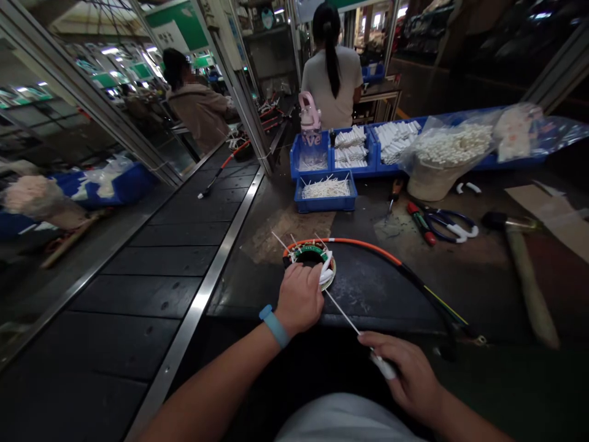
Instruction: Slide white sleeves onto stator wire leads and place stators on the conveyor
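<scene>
My left hand (pixel 301 294), with a blue band at the wrist, is closed on the near side of a ring-shaped motor stator (pixel 332 277) lying at the bench's front edge. The stator carries a green circuit board, and white sleeves show beside my fingers. Several thin white ties stick up from its far rim. A white cable tie (pixel 341 311) runs straight from the stator to my right hand (pixel 400 371), which is closed on its end. Something white shows at my right fingers; I cannot tell what. An orange cable (pixel 363 244) leaves the stator and curves right to loose wire ends.
A small blue tray (pixel 326 204) holds white ties, behind it blue bins (pixel 377 170) of white tubes and a bottle (pixel 311 132). Scissors (pixel 448 226), a red-green tool (pixel 421 224), a screwdriver (pixel 394 191) and a hammer (pixel 524 270) lie right. A conveyor (pixel 161 258) runs left; two people sit beyond.
</scene>
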`<move>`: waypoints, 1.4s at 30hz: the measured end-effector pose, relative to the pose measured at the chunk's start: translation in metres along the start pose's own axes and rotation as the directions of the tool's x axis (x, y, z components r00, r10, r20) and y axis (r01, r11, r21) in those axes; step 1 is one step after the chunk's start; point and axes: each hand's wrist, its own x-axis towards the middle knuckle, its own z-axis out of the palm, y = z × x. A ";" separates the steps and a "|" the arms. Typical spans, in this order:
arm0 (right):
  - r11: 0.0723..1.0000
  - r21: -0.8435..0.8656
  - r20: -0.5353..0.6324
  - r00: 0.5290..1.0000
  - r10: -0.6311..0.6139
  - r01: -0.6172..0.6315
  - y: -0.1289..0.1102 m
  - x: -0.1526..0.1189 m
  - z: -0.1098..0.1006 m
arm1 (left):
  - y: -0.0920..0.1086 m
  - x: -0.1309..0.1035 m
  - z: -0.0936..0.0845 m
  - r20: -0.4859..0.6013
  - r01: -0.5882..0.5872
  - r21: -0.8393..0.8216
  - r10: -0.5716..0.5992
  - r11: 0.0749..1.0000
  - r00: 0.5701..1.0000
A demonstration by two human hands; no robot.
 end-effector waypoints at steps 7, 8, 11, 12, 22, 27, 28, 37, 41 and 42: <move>0.999 0.020 -0.036 0.999 -0.027 0.028 -0.003 0.003 0.001 | 0.000 0.001 0.002 -0.001 -0.004 0.010 0.004 1.000 1.000; 0.999 0.020 -0.034 0.999 -0.038 0.039 -0.002 0.006 0.003 | 0.000 0.001 0.002 0.001 -0.005 0.009 0.005 1.000 1.000; 0.998 0.026 0.019 0.998 -0.055 0.055 0.006 0.026 0.015 | 0.000 0.002 0.000 0.008 -0.005 0.005 0.004 1.000 1.000; 0.998 0.041 0.030 0.999 -0.044 0.043 0.010 0.035 0.020 | 0.000 0.001 0.000 0.008 -0.004 -0.001 0.004 1.000 1.000; 0.480 0.702 0.128 0.756 0.642 -0.527 0.030 0.100 0.052 | 0.008 -0.005 -0.002 -0.161 0.125 -0.345 -0.189 0.930 0.969; 0.277 0.806 0.219 0.698 0.682 -0.523 0.029 0.098 0.048 | 0.007 -0.003 -0.006 -0.168 0.076 -0.372 -0.148 0.925 0.975; 0.265 0.813 0.223 0.698 0.681 -0.518 0.029 0.097 0.047 | 0.006 -0.002 -0.006 -0.178 0.073 -0.376 -0.150 0.924 0.972; 0.201 0.823 0.249 0.655 0.713 -0.532 0.028 0.095 0.046 | 0.003 -0.005 -0.001 -0.233 0.021 -0.356 -0.110 0.934 0.966; 0.211 0.816 0.239 0.647 0.724 -0.538 0.028 0.096 0.047 | 0.002 -0.005 -0.001 -0.234 0.017 -0.344 -0.103 0.939 0.967; 0.213 0.818 0.234 0.646 0.727 -0.535 0.028 0.096 0.047 | 0.002 -0.005 -0.001 -0.234 0.017 -0.342 -0.103 0.940 0.967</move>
